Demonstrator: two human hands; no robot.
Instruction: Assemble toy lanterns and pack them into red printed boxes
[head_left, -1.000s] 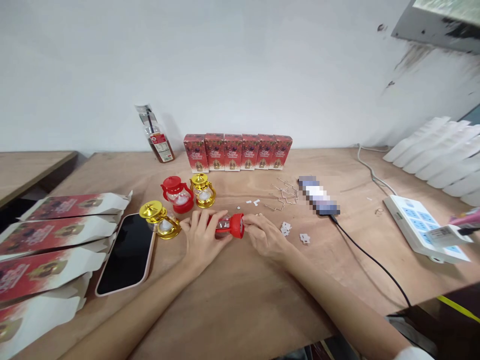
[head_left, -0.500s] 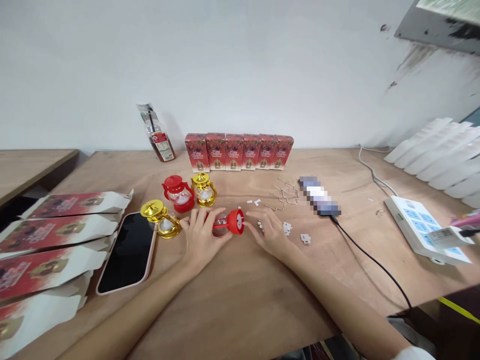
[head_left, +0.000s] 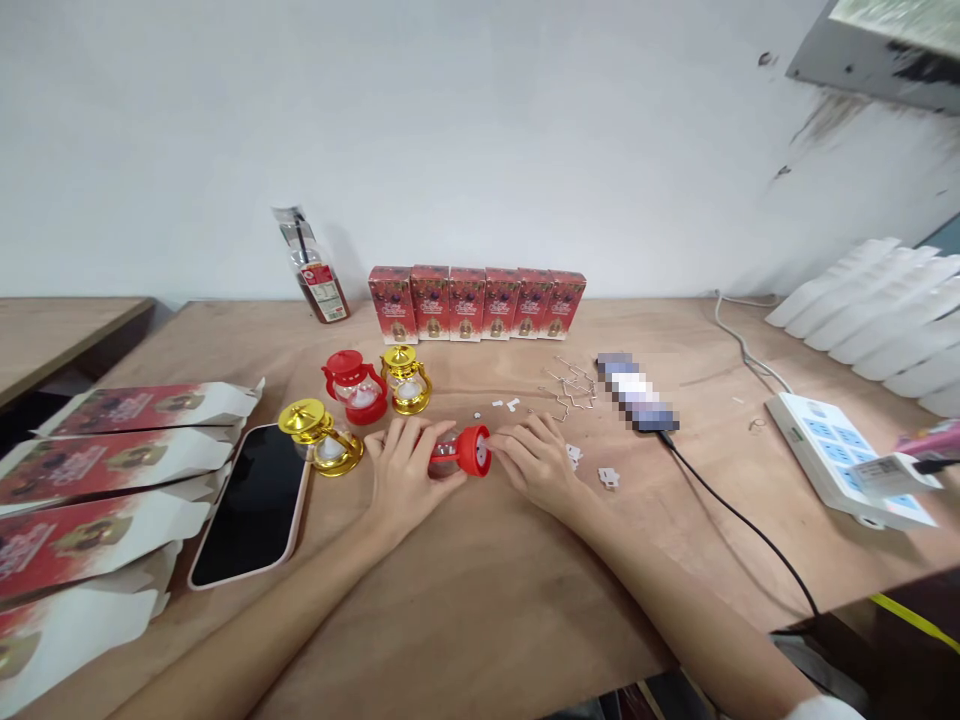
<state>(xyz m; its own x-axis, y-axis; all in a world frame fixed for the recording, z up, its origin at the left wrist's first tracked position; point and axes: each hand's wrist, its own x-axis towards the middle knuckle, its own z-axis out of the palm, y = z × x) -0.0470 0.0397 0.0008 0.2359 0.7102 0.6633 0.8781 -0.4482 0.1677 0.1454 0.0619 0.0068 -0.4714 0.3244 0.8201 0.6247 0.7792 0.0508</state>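
A small red toy lantern (head_left: 466, 451) lies on its side on the wooden table (head_left: 480, 600), its round base facing right. My left hand (head_left: 405, 478) is wrapped round its clear middle. My right hand (head_left: 534, 462) has its fingertips pinched against the red base; anything between them is too small to make out. Just left stand a tilted gold lantern (head_left: 319, 438), an upright red lantern (head_left: 354, 386) and an upright gold lantern (head_left: 406, 379). Small white tabs (head_left: 607, 477) and bent wire handles (head_left: 568, 388) lie right of my right hand.
A row of red boxes (head_left: 475, 302) stands at the wall beside a leaning packet (head_left: 313, 267). Flat unfolded cartons (head_left: 97, 480) and a dark phone (head_left: 251, 507) lie left. A second phone (head_left: 636, 391) on a black cable, a white power strip (head_left: 849, 456) and white stacked pieces (head_left: 877, 310) are right.
My right hand drew back to the small parts beside the lantern, then returned to its red base. My left hand kept hold of the lantern, which shifted slightly.
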